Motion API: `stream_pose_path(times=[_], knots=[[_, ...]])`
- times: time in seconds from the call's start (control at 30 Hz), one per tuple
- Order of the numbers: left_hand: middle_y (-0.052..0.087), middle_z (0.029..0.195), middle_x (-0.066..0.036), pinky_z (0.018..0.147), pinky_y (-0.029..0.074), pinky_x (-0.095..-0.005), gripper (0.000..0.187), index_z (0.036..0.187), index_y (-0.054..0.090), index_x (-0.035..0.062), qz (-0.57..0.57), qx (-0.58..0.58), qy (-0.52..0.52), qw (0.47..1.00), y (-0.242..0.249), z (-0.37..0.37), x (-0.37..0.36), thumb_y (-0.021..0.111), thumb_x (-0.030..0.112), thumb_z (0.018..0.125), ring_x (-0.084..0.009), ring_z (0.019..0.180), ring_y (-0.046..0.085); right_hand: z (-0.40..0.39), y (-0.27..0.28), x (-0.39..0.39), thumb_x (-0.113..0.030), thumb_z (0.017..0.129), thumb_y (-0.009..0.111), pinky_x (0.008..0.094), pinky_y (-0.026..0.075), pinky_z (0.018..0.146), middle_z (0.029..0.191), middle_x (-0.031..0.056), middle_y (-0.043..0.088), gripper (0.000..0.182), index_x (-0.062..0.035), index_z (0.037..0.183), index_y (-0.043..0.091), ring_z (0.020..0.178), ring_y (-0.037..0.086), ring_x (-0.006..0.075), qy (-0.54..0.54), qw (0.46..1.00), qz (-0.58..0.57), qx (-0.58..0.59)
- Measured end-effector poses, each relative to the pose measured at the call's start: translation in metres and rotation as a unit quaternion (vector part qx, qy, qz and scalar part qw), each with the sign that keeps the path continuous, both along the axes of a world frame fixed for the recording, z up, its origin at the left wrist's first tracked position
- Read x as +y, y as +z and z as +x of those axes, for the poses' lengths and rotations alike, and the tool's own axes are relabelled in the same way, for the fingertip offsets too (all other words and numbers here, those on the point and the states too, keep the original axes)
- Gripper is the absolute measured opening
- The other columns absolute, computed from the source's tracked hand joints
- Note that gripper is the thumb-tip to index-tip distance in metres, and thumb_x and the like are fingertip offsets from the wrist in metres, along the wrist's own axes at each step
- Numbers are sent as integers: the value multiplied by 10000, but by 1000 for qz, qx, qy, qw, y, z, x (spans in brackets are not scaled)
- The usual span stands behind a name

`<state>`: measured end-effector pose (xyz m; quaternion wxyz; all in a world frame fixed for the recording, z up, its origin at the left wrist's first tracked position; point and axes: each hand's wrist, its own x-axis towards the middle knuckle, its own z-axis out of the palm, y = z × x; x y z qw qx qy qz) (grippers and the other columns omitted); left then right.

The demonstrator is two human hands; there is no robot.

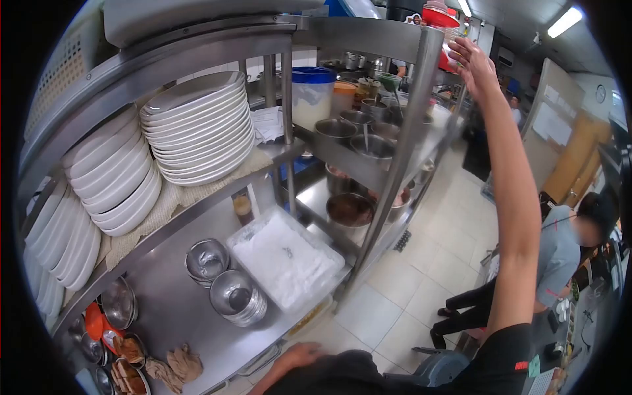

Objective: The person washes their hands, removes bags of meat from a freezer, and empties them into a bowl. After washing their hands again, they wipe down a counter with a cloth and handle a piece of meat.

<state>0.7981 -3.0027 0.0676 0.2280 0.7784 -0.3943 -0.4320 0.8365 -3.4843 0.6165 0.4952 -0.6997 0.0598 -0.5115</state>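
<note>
The right hand [475,64] was raised high at the far right of the steel rack [401,151], its fingers [461,49] spread loosely and released, reaching toward a red container [440,16] on the top shelf; whether they touched it could not be told. The arm ran down from there to a black sleeve at the near edge. The left hand [299,355] lay low and near, at the front edge of the lower steel surface [178,309], fingers relaxed and flat, grasping nothing.

Just beyond the left hand stood two stacks of small steel bowls [224,283], and to their right a clear lidded tub of white material [284,258]. At the near left of the surface lay crumpled brown cloths [174,365] beside small dishes of brown food [128,362]. On the shelf above, stacks of white plates [201,125] leaned on edge, with more white bowls [118,174] to the left. Farther along the rack stood a white tub with a blue lid [311,92], then several steel pots [359,128] with utensils in them, and below them pans holding dark contents [350,209].

On the right, across the tiled floor [421,276], another person in a grey shirt [559,253] crouched low.
</note>
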Motion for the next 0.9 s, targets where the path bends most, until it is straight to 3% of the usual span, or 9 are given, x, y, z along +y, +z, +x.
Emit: stream_pose_path(times=[0.03, 0.13, 0.23, 0.3, 0.33, 0.63, 0.9], knots=[[589, 1180, -172, 959, 408, -399, 556, 1205, 570, 98, 4, 3, 10, 1000, 7, 0, -2, 499, 524, 856, -354, 1107, 540, 12, 5, -7, -376, 898, 528, 331, 440, 828, 1126, 61, 574, 398, -44, 1115, 560, 1016, 524, 166, 21, 999, 23, 10], [583, 1188, -179, 967, 402, -392, 575, 1221, 563, 91, 15, -5, 48, 999, 39, -1, -11, 510, 527, 849, -356, 1116, 536, 44, 10, 2, -414, 897, 504, 379, 446, 793, 1068, 46, 593, 374, -101, 1087, 574, 977, 544, 177, -19, 996, -59, 70], [578, 1192, -192, 970, 401, -389, 602, 1237, 550, 83, 22, -28, 98, 995, 47, -8, -14, 515, 541, 848, -356, 1124, 532, 77, 10, -36, -413, 873, 530, 423, 447, 754, 959, 40, 620, 351, -137, 1085, 579, 871, 573, 179, 53, 991, -15, 126], [569, 1201, -210, 983, 393, -390, 632, 1258, 533, 92, 2, -24, 145, 989, 34, -10, -15, 514, 573, 849, -358, 1141, 524, 91, 9, -43, -408, 869, 536, 414, 449, 756, 958, 40, 623, 351, -136, 1086, 584, 870, 577, 176, 62, 986, -23, 151], [595, 1155, -196, 926, 433, -396, 590, 1209, 557, 40, -9, -47, 152, 987, 37, -11, -19, 525, 506, 849, -340, 1087, 558, 94, 10, -43, -406, 867, 539, 409, 450, 757, 958, 41, 624, 351, -135, 1086, 586, 869, 578, 175, 63, 985, -33, 156], [613, 1099, -194, 899, 443, -431, 507, 1149, 581, 35, -34, -110, 239, 964, 36, -38, -41, 534, 453, 865, -369, 1025, 570, 108, 10, -53, -383, 849, 565, 367, 460, 766, 954, 44, 636, 353, -129, 1090, 610, 866, 593, 164, 28, 974, -144, 170], [592, 1148, -195, 926, 427, -418, 509, 1167, 578, 54, 22, -77, 291, 953, 31, -55, -40, 539, 460, 862, -361, 1087, 537, 101, 22, -58, -363, 833, 588, 331, 468, 774, 951, 47, 647, 357, -124, 1094, 631, 863, 606, 155, -43, 961, -230, 144]])
